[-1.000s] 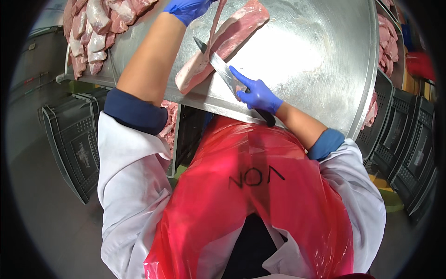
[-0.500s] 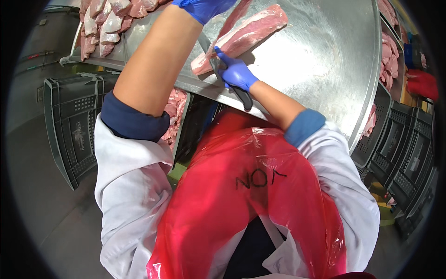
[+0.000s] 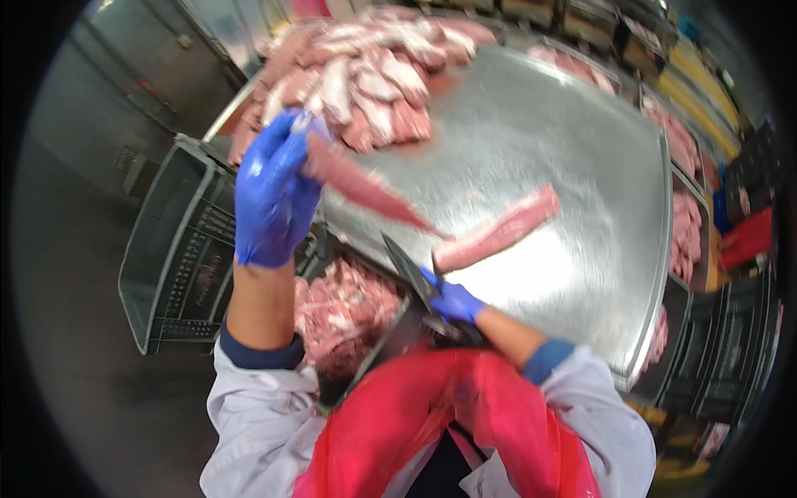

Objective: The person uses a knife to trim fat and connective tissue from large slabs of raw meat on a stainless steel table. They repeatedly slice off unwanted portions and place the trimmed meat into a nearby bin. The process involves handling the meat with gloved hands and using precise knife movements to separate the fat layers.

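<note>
My left hand (image 3: 278,191), in a blue glove, is closed on one end of a long thin strip of meat (image 3: 365,187). The strip slants down to the right, its tail close to the near end of a long, trimmed piece of meat (image 3: 502,228) lying on the metal table (image 3: 581,158). Whether the two are joined is too blurred to tell. Near the table's front edge, my gloved right hand (image 3: 457,300) grips a knife (image 3: 405,261), its blade pointing up and left. A black sheath-like object hangs partly hidden below that hand.
A large heap of meat pieces (image 3: 357,79) covers the table's far left. Below the front edge stands a crate of trimmings (image 3: 344,311). A grey crate (image 3: 170,249) is tilted at the left. Stacked dark crates (image 3: 714,340) and meat-filled trays (image 3: 685,228) line the right side.
My left hand has drawn the strip up and left, away from the long piece. My right hand with the knife has come back from that piece. The view has tilted farther forward.
</note>
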Tool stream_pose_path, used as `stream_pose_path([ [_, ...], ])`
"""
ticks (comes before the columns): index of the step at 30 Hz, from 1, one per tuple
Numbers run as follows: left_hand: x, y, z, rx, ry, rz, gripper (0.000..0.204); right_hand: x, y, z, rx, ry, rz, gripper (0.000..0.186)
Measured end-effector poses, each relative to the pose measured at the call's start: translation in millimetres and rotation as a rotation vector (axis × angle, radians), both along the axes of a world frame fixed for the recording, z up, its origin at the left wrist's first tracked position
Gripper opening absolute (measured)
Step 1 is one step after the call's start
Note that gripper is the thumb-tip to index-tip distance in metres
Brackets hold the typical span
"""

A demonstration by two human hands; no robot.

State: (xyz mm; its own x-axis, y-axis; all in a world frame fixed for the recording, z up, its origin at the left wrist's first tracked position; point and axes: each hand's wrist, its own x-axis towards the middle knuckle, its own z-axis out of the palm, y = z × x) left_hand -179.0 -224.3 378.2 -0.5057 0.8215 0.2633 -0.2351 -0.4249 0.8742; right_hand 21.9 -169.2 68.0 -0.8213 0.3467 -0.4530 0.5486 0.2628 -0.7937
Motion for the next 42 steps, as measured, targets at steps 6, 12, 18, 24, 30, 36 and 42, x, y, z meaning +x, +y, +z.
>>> stream_pose_path([
  [6,-100.4,-72.9,-33.7,-0.041,0.154,0.064,0.015,144.9,20.1,-71.0,-0.026,0.170,-0.579,0.082],
  [12,-47.9,-42.2,-17.5,-0.235,0.413,0.132,0.008,207.7,40.0,-58.8,-0.164,0.251,-0.872,0.083],
  [18,88.7,81.0,25.5,0.072,0.572,-0.081,0.005,298.6,25.0,-100.6,0.201,0.143,-0.957,0.077],
  [24,231.9,160.0,33.6,0.405,0.357,-0.464,0.020,345.7,10.0,-51.5,-0.141,0.234,-1.169,0.064],
  [30,495.8,201.1,-146.9,0.462,1.240,-1.034,0.039,390.5,17.4,-108.7,0.041,0.248,-1.240,0.064],
  [36,409.7,158.1,-279.6,0.021,1.089,-1.330,0.041,371.0,39.1,-90.7,0.154,0.218,-1.073,0.072],
  [42,151.8,162.9,-334.5,-0.200,1.541,-0.142,0.051,291.4,166.3,-63.0,0.345,0.194,-0.832,0.071],
])
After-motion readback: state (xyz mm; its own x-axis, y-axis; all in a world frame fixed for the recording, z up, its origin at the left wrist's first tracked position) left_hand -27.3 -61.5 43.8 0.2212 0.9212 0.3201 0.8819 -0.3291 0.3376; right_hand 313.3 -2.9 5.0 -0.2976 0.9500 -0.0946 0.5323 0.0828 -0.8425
